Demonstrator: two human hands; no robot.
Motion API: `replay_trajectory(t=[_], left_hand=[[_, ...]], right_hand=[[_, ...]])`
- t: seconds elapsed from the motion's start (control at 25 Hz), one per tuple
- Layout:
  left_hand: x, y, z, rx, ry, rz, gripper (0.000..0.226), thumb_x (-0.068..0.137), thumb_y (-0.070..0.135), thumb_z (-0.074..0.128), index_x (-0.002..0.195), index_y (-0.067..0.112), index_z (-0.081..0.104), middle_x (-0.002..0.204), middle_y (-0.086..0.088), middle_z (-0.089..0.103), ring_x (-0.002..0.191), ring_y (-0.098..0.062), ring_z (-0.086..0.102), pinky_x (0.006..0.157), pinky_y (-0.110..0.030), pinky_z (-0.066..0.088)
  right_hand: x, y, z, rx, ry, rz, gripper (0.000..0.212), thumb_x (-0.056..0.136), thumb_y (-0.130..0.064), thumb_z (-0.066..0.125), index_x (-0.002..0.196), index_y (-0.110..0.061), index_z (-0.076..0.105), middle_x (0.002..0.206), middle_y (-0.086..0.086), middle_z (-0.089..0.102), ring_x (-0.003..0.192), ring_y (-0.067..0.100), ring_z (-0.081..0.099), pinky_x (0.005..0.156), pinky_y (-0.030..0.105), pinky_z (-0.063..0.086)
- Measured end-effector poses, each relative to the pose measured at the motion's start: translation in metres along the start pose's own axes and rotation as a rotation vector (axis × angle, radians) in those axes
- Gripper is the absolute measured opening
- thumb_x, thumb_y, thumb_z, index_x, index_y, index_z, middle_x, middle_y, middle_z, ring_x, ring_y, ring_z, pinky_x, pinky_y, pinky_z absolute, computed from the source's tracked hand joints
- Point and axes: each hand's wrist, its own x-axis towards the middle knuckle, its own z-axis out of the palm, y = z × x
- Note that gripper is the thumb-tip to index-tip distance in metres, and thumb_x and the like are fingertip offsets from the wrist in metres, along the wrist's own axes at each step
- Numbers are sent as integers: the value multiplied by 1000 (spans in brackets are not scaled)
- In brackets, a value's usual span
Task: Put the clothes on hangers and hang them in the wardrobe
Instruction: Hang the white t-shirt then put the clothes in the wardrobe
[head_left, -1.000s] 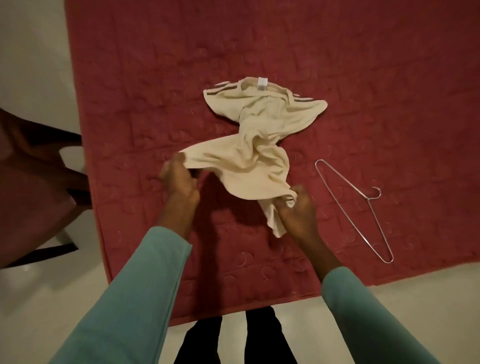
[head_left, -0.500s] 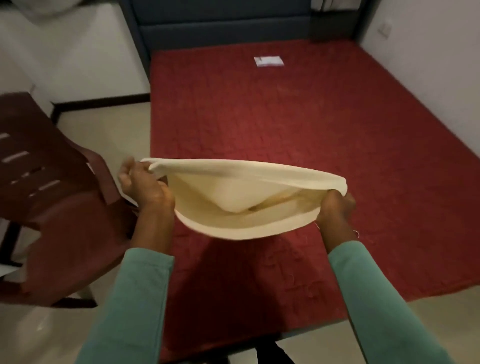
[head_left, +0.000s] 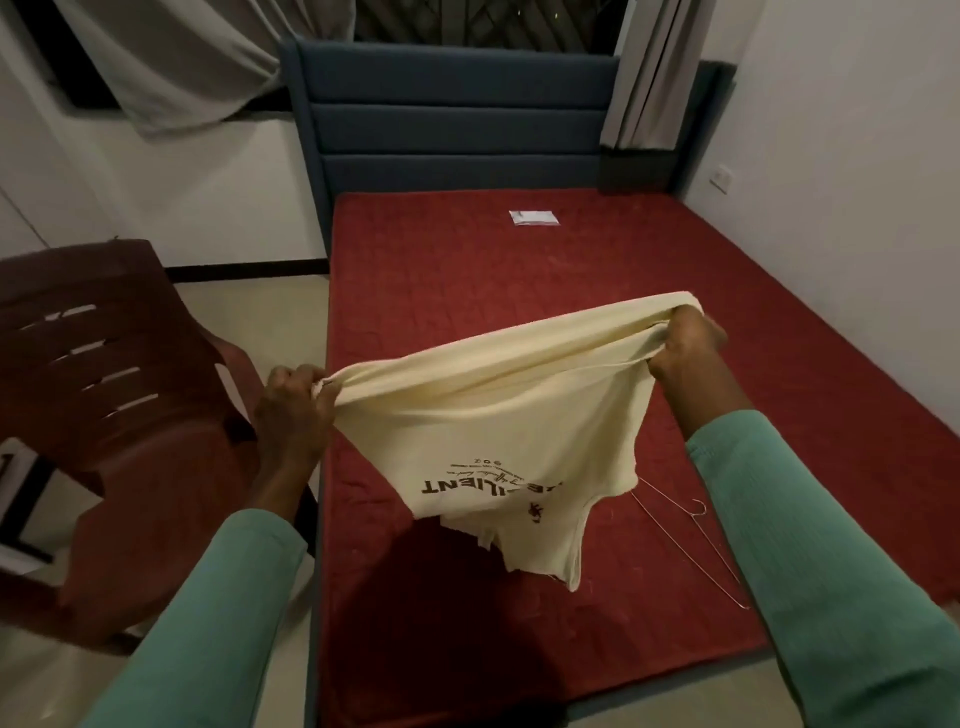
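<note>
A cream T-shirt (head_left: 498, 415) with dark upside-down lettering hangs in the air over the red bed (head_left: 519, 270). My left hand (head_left: 293, 410) grips one end of its hem, and my right hand (head_left: 685, 345) grips the other end, higher up. The hem is stretched between them and the shirt's neck end dangles downward. A thin wire hanger (head_left: 685, 545) lies flat on the bed below my right forearm, partly hidden by the shirt and my sleeve.
A dark red plastic chair (head_left: 104, 384) stands on the floor left of the bed. A small white paper (head_left: 534, 217) lies near the blue headboard (head_left: 457, 119). Curtains hang at the back, and a white wall runs along the bed's right side.
Both hands lifted the shirt off the bed and stretched its hem apart; the right hand has risen higher. My view tilted up from the bed toward the headboard.
</note>
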Motion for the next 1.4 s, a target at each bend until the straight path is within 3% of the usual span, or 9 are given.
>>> replay_trajectory(t=[0.2, 0.28, 0.4, 0.6, 0.76, 0.88, 1.08, 1.28, 1.4], left_hand=[[-32, 2, -18, -136, -11, 84, 82, 98, 75, 28, 83, 4, 66, 77, -11, 56, 68, -29, 56, 59, -38, 42], [-44, 28, -23, -193, -18, 78, 68, 94, 76, 46, 82, 10, 59, 78, -5, 53, 67, -20, 50, 56, -32, 37], [-46, 64, -24, -55, -63, 109, 43, 83, 39, 84, 98, 7, 59, 95, -8, 52, 81, -24, 54, 65, -33, 41], [-30, 92, -52, 174, 180, -46, 18, 85, 16, 73, 96, 4, 63, 98, -25, 61, 90, -46, 61, 70, -44, 43], [-42, 143, -59, -46, 309, -122, 9, 80, 14, 68, 77, 16, 60, 83, -13, 67, 76, -32, 61, 67, -36, 42], [-61, 180, -48, -250, 175, -77, 8, 74, 26, 64, 82, 25, 63, 81, 8, 70, 71, -23, 70, 67, -43, 60], [-112, 265, -52, -370, -344, 381, 32, 81, -14, 63, 83, 18, 69, 78, 3, 69, 55, -12, 63, 48, -28, 52], [-131, 282, -47, -932, -790, 60, 4, 75, 6, 64, 79, 4, 65, 61, -15, 56, 38, -17, 51, 36, -23, 45], [-142, 251, -36, -1127, -823, -241, 44, 53, 22, 90, 84, 2, 67, 58, -16, 53, 33, -15, 51, 35, -22, 46]], right_hand=[[0, -29, -12, 99, 7, 48, 22, 87, 7, 56, 79, -12, 54, 84, 5, 64, 70, 18, 63, 65, 32, 58], [8, -29, -16, 134, 5, 94, 17, 86, 7, 59, 85, -10, 62, 88, 6, 67, 69, 18, 64, 55, 26, 54], [25, -22, -23, 68, -46, 92, 25, 87, 10, 62, 86, -13, 71, 92, 7, 70, 74, 18, 67, 60, 27, 56], [70, -33, -64, -267, -22, -273, 35, 81, 7, 57, 101, -15, 77, 98, 5, 75, 83, 17, 71, 65, 16, 56], [118, -45, -105, -315, 157, -299, 16, 91, -17, 62, 99, -12, 75, 97, 7, 75, 88, 25, 73, 83, 38, 60], [143, -58, -130, -183, 223, -193, 24, 99, -26, 55, 107, -13, 73, 95, 4, 72, 83, 22, 69, 78, 35, 58], [184, -121, -161, -46, 228, -225, 25, 91, -11, 51, 96, -23, 72, 84, -7, 68, 86, 19, 71, 79, 34, 61], [184, -180, -112, -134, 88, -361, 30, 84, -6, 50, 85, -25, 73, 78, -13, 66, 82, 13, 69, 77, 28, 59], [173, -170, -56, -250, -58, -350, 27, 89, -6, 52, 90, -25, 70, 84, -10, 66, 81, 9, 65, 76, 23, 56]])
